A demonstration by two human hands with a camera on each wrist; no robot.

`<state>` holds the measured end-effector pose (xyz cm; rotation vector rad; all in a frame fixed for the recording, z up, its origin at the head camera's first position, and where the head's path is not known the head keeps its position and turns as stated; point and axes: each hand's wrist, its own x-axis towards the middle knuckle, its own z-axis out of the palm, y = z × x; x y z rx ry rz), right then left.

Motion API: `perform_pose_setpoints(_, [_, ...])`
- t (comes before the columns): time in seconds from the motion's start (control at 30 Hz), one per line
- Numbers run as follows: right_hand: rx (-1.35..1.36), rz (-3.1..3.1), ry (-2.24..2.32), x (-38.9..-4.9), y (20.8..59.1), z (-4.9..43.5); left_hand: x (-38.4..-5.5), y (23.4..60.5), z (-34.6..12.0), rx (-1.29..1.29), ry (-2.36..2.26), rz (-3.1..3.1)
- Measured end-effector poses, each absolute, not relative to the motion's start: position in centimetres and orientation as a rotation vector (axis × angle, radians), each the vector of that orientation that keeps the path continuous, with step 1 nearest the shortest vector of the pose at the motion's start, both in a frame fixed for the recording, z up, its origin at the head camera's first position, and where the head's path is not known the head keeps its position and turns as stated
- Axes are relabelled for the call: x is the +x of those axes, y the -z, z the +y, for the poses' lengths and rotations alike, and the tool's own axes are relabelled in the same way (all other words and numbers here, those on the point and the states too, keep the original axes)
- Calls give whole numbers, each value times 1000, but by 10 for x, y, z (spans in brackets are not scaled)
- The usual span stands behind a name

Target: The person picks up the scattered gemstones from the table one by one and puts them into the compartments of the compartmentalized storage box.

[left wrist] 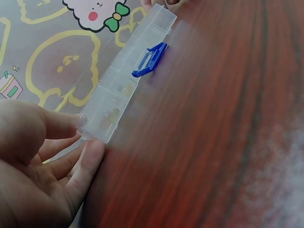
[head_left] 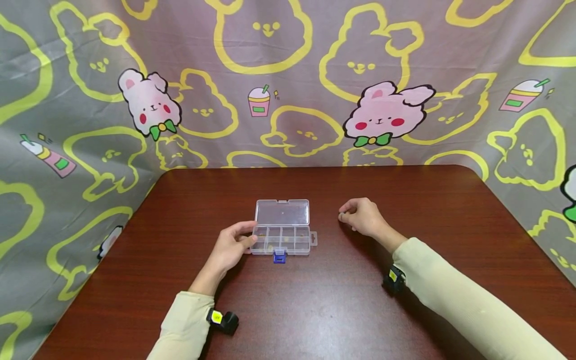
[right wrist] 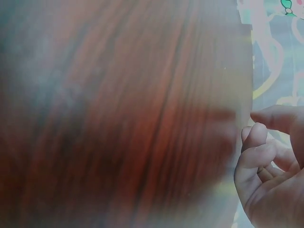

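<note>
A clear plastic compartment box (head_left: 288,245) lies on the table with its hinged lid (head_left: 282,212) raised at the back. Its blue latch (head_left: 279,257) hangs loose at the front. A few small yellowish bits (left wrist: 112,115) lie in some compartments, too small to identify. My left hand (head_left: 231,247) grips the box's left end, thumb in front and fingers behind. To the right of the box, apart from it, my right hand (head_left: 363,217) is held low over the table with curled fingers, thumb and forefinger close together. A pale spot shows at those fingertips; whether it is a small thing or a nail is unclear.
The brown wooden table (head_left: 288,310) reaches back to a grey curtain (head_left: 288,90) with yellow outlines and cartoon rabbits, which also hangs along both sides. A hanging tab (head_left: 313,238) sticks out from the box's right end. Small black cameras (head_left: 228,322) sit at both wrists.
</note>
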<state>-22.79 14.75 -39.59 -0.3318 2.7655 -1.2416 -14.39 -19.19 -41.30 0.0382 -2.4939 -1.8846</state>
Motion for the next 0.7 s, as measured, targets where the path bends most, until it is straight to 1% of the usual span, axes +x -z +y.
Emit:
perform_pose_setpoints(0.2, [-376,2741,1253,-225,395,147,-144,412,-192,37,1883,-2492])
perform_pose_setpoints(0.7, [-386,2706,1312,-212,395,141,-143,412,-192,44,1893,-2492])
